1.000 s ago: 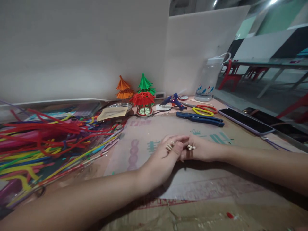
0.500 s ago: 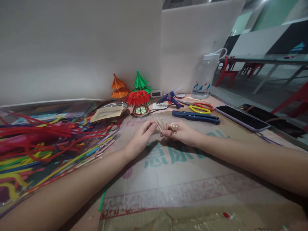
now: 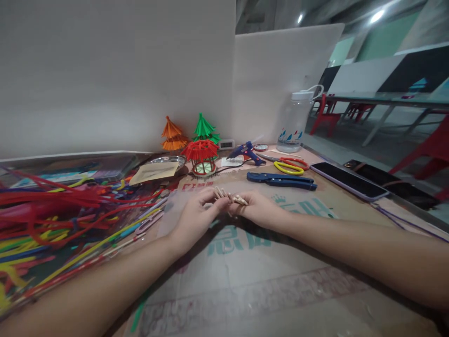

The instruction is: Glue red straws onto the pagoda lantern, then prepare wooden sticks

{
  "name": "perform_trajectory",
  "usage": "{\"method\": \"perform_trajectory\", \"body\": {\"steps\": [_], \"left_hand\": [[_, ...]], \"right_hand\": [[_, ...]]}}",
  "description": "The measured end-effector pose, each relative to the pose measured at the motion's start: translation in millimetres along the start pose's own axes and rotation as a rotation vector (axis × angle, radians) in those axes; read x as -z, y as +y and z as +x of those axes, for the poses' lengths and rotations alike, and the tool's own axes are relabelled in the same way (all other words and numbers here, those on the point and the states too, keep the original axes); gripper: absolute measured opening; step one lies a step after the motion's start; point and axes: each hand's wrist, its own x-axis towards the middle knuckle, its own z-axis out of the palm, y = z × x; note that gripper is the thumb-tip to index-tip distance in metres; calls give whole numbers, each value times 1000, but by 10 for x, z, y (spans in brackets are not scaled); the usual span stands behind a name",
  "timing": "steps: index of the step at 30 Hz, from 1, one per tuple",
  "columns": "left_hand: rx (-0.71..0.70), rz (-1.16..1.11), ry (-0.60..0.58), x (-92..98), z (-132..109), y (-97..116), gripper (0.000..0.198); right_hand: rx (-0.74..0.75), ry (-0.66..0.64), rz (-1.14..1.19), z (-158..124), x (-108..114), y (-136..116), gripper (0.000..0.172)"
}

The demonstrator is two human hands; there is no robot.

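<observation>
Several short pale wooden sticks (image 3: 240,200) are bunched between my two hands, above the plastic-covered cardboard on the table. My left hand (image 3: 201,208) is closed, thumb and fingers pinching the sticks from the left. From the right, my right hand (image 3: 256,208) grips the same bunch, its fingertips touching those of the left. Some stick ends poke up past the left thumb, others lie along the right fingers. Just beyond the hands stands a small red-roofed pavilion model (image 3: 200,157) with thin dark posts.
Coloured pipe cleaners (image 3: 70,201) crowd the left side. Behind are orange (image 3: 172,135) and green (image 3: 203,127) roofed models and a glue gun (image 3: 247,152). Scissors (image 3: 289,167), a blue cutter (image 3: 280,180), a phone (image 3: 349,179) and a clear bottle (image 3: 291,124) stand or lie at right.
My hands have drawn closer together, and the left now pinches the sticks that stood spread in the right. The camera view has tilted up slightly.
</observation>
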Motion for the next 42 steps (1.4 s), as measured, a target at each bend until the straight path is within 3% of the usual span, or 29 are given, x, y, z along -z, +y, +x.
{"method": "perform_trajectory", "body": {"steps": [4, 14, 28, 34, 38, 42], "left_hand": [[-83, 38, 10, -18, -72, -31, 18], [-138, -1, 16, -49, -117, -43, 13], [-59, -34, 15, -37, -100, -7, 15], [-76, 7, 44, -21, -102, 11, 18], [-96, 32, 85, -6, -104, -8, 20], [-87, 36, 65, -3, -100, -16, 18]], "right_hand": [[31, -27, -92, -70, -2, -27, 37], [66, -62, -146, -86, 40, -26, 45], [80, -92, -161, -121, 35, -60, 42], [167, -66, -219, -119, 35, -32, 35], [180, 39, -61, -121, 0, -9, 34], [223, 1, -14, -136, 5, -21, 31]]}}
